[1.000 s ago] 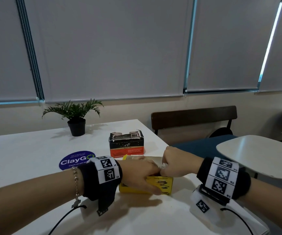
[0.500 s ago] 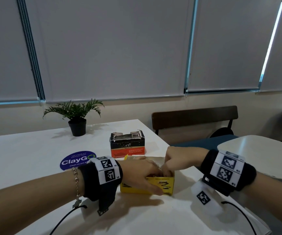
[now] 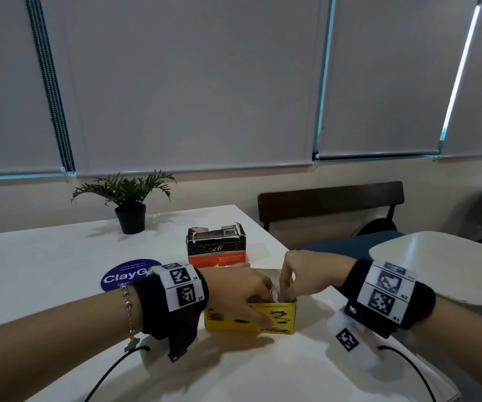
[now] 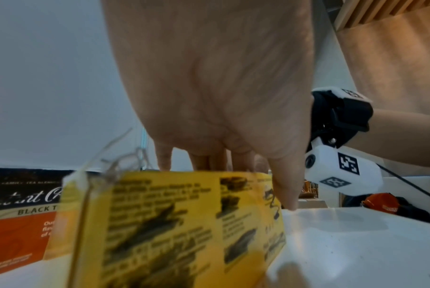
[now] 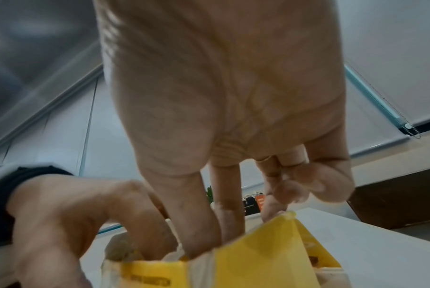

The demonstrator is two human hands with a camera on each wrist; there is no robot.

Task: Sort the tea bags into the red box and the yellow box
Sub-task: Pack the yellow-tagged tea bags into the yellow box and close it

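The yellow box (image 3: 280, 317) stands open on the white table (image 3: 45, 265). My left hand (image 3: 248, 291) grips it, thumb (image 4: 285, 185) on the front face and fingers over the top rim. My right hand (image 3: 292, 274) comes from the right with thumb and fingers (image 5: 228, 214) dipped into the yellow box (image 5: 270, 253); their tips are hidden inside. A pale tea bag (image 3: 274, 290) shows in the opening between the hands. Tea bag strings (image 4: 125, 159) stick up at the corner of the yellow box (image 4: 172, 224). The red box (image 3: 216, 250) stands just behind, top open.
A potted plant (image 3: 131, 210) stands at the back of the table and a round blue sticker (image 3: 120, 278) lies left of the boxes. The table's right edge runs close to my right wrist. Beyond it are a dark bench (image 3: 329, 198) and another white table (image 3: 442, 265).
My right hand has gone from a fist at the box's top edge to fingers pointing down into the box, its wrist lifted. The left hand keeps its hold.
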